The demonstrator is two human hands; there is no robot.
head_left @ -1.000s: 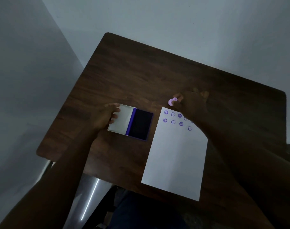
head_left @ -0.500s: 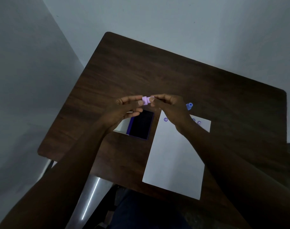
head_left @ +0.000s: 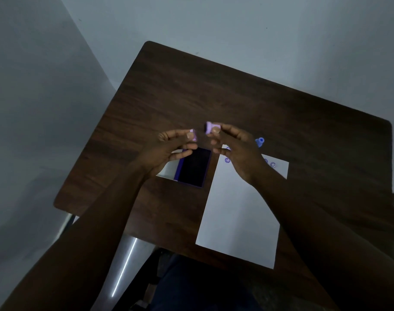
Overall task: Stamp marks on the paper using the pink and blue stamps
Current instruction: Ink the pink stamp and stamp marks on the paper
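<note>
Dark wooden table (head_left: 236, 97) bearing ink pad (head_left: 195, 167) and paper (head_left: 238, 209). Right hand (head_left: 238, 151) pinches pink stamp (head_left: 210, 127); left hand (head_left: 167, 149) pinches its cap (head_left: 193, 134). Blue stamp (head_left: 260, 141) lies beside the paper. Risk: loose fingertip grip may drop the stamp, smudging marks.

A: How much of the marks (head_left: 273, 164) can you read?

B: Little. The right hand (head_left: 238, 151) covers most of the paper's (head_left: 238, 212) far end; the few marks showing are too small to make out.

A: And the ink pad (head_left: 195, 167)?

B: The left hand (head_left: 167, 151) hides its far left corner and part of the lid (head_left: 169, 170).

A: The pink stamp (head_left: 210, 127)?

B: Fingertips cover one end. The pink cap (head_left: 193, 135) is mostly behind a thumb. The worktop's (head_left: 214, 97) near right corner sits under the forearm, and both arms run off the bottom edge.
</note>
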